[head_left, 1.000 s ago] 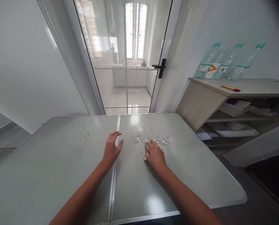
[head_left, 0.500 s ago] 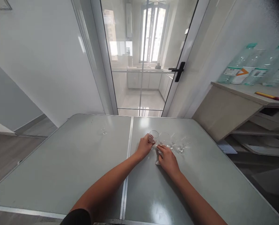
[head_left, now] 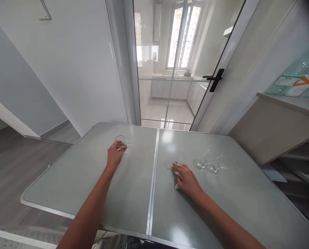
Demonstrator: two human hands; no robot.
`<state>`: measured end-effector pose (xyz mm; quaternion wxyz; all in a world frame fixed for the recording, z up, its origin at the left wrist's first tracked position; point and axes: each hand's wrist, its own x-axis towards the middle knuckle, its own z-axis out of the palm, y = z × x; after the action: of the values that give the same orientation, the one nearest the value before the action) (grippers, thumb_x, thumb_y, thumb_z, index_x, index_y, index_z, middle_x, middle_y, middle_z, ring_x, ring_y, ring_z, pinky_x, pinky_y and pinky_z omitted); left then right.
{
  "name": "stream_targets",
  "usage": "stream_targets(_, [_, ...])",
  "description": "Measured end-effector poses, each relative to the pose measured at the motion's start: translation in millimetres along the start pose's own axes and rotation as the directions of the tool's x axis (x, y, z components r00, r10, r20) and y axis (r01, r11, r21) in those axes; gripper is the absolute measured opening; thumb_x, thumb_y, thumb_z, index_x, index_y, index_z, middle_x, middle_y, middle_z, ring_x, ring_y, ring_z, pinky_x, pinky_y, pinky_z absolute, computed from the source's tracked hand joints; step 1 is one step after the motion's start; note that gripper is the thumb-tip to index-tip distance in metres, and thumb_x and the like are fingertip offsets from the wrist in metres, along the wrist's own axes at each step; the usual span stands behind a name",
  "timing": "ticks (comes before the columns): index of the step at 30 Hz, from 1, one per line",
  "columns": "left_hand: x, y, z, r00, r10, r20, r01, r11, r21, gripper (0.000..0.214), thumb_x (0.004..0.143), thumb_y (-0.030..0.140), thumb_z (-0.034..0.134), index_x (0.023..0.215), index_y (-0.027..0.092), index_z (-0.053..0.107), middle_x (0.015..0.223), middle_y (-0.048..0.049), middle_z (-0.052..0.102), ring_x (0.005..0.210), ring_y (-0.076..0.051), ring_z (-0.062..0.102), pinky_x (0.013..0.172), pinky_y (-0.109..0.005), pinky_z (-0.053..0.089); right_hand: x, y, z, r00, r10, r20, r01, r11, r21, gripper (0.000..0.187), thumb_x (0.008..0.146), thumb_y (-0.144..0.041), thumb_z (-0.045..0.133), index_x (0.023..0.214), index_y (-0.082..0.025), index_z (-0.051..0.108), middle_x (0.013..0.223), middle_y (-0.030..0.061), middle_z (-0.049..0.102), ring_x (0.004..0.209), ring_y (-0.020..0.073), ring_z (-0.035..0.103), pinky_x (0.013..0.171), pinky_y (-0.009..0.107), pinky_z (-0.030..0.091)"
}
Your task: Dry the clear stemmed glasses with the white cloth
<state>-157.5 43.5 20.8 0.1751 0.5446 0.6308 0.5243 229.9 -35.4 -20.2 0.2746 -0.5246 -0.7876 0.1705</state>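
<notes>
At the far left of the table, my left hand [head_left: 115, 152] is closed around a clear stemmed glass [head_left: 120, 138]. Close on its right stands another clear glass [head_left: 129, 143], partly hidden. My right hand [head_left: 187, 178] is on the right half of the table, its fingers curled over a pale cloth [head_left: 177, 186]. Just beyond its fingertips is a faint clear glass [head_left: 179, 157]; whether the fingers touch it I cannot tell. Two more stemmed glasses, one nearer [head_left: 202, 166] and one farther right [head_left: 214, 169], stand to the right of that hand.
The grey-green table [head_left: 97, 193] has a metal seam [head_left: 154, 173] down its middle. Behind it is a glass door [head_left: 167, 100] with a black handle [head_left: 215, 79]. A shelf unit [head_left: 281, 128] with plastic bottles [head_left: 291, 83] stands at the right.
My left hand has carried a glass from the middle to the far left, beside the other glass. My right hand stays by the remaining glasses with the cloth. The view has shifted left.
</notes>
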Motion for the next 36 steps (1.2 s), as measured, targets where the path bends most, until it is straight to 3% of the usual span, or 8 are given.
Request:
stream_targets(9, [13.3, -36.7, -6.4, 0.977, -0.058, -0.206, 0.083, 0.99, 0.117, 0.024, 0.07, 0.032, 0.068, 0.09, 0.019, 0.065, 0.102, -0.0079, 0.07, 0.09, -0.023, 0.066, 0.08, -0.036, 0.055, 69.0, -76.4, 43.4, 0.972, -0.158, 0.172, 0.159, 0.987, 0.008, 0.055, 0.072, 0.004, 0.051, 0.122, -0.014, 0.069, 0.129, 0.0123, 0.068, 0.12, 0.0248, 0.057, 0.105, 0.037, 0.043])
stream_targets(12, [15.5, -42.6, -6.7, 0.975, -0.068, -0.211, 0.098, 0.986, 0.134, 0.027, 0.072, 0.035, 0.067, 0.094, 0.019, 0.065, 0.098, -0.0072, 0.07, 0.088, -0.023, 0.067, 0.08, -0.036, 0.055, 97.8, -108.1, 65.1, 0.925, -0.213, 0.315, 0.233, 0.972, -0.024, 0.05, 0.07, 0.004, 0.055, 0.114, -0.014, 0.07, 0.123, 0.0122, 0.069, 0.114, 0.0245, 0.059, 0.101, 0.035, 0.041])
stream_targets(19, [27.1, -45.2, -18.3, 0.979, -0.093, -0.179, 0.126, 0.976, 0.18, 0.035, 0.071, 0.035, 0.07, 0.1, 0.018, 0.064, 0.09, -0.0055, 0.07, 0.083, -0.021, 0.069, 0.08, -0.034, 0.054, 144.4, -147.5, 99.9, 0.885, -0.272, 0.379, 0.304, 0.952, -0.027, 0.032, 0.07, -0.004, 0.063, 0.101, -0.011, 0.07, 0.11, 0.0149, 0.07, 0.103, 0.0255, 0.062, 0.097, 0.035, 0.042])
stream_targets(24, [26.5, -44.9, -35.7, 0.986, -0.125, -0.107, 0.145, 0.966, 0.213, 0.048, 0.065, 0.03, 0.074, 0.109, 0.018, 0.06, 0.088, -0.004, 0.072, 0.083, -0.021, 0.071, 0.082, -0.034, 0.056, 154.1, -159.1, 105.2, 0.862, -0.298, 0.411, 0.329, 0.944, -0.005, 0.031, 0.074, -0.011, 0.066, 0.104, -0.012, 0.073, 0.138, 0.0173, 0.06, 0.112, 0.0265, 0.063, 0.099, 0.034, 0.045])
stream_targets(27, [11.6, -39.6, -49.5, 0.965, -0.21, -0.157, 0.251, 0.914, 0.32, 0.049, 0.061, 0.022, 0.071, 0.108, 0.018, 0.056, 0.096, -0.0065, 0.073, 0.085, -0.024, 0.072, 0.082, -0.04, 0.059, 136.5, -154.5, 93.6, 0.87, -0.293, 0.396, 0.302, 0.952, 0.04, 0.041, 0.073, -0.014, 0.07, 0.114, -0.019, 0.074, 0.156, 0.0098, 0.047, 0.128, 0.0257, 0.056, 0.102, 0.031, 0.045])
stream_targets(29, [-6.2, -26.4, -57.5, 0.964, -0.177, -0.201, 0.24, 0.903, 0.357, 0.048, 0.063, 0.023, 0.069, 0.109, 0.019, 0.055, 0.108, -0.0088, 0.071, 0.093, -0.029, 0.07, 0.093, -0.05, 0.055, 113.0, -143.2, 75.0, 0.914, -0.285, 0.288, 0.269, 0.958, 0.095, 0.047, 0.072, -0.01, 0.067, 0.117, -0.023, 0.074, 0.157, 0.005, 0.046, 0.136, 0.0252, 0.05, 0.104, 0.032, 0.045])
stream_targets(33, [-56.8, 25.7, -57.8, 0.917, 0.206, -0.34, -0.024, 0.883, 0.469, 0.039, 0.078, 0.022, 0.054, 0.116, 0.027, 0.058, 0.124, -0.0021, 0.066, 0.094, -0.025, 0.069, 0.096, -0.049, 0.055, 48.7, -95.5, 13.2, 0.997, -0.03, 0.066, 0.02, 0.987, 0.158, 0.044, 0.073, -0.001, 0.05, 0.098, -0.024, 0.078, 0.109, 0.001, 0.076, 0.092, 0.0166, 0.07, 0.086, 0.026, 0.05])
stream_targets(36, [-93.6, 66.2, -32.5, 0.921, 0.34, -0.188, -0.253, 0.893, 0.372, 0.026, 0.079, 0.019, 0.054, 0.1, 0.028, 0.066, 0.102, -0.0012, 0.072, 0.095, -0.027, 0.07, 0.092, -0.045, 0.056, -1.2, -38.2, -35.7, 0.948, 0.31, -0.067, -0.303, 0.948, 0.101, 0.03, 0.069, -0.005, 0.049, 0.074, -0.021, 0.075, 0.077, 0.0013, 0.074, 0.074, 0.0175, 0.068, 0.071, 0.025, 0.049])
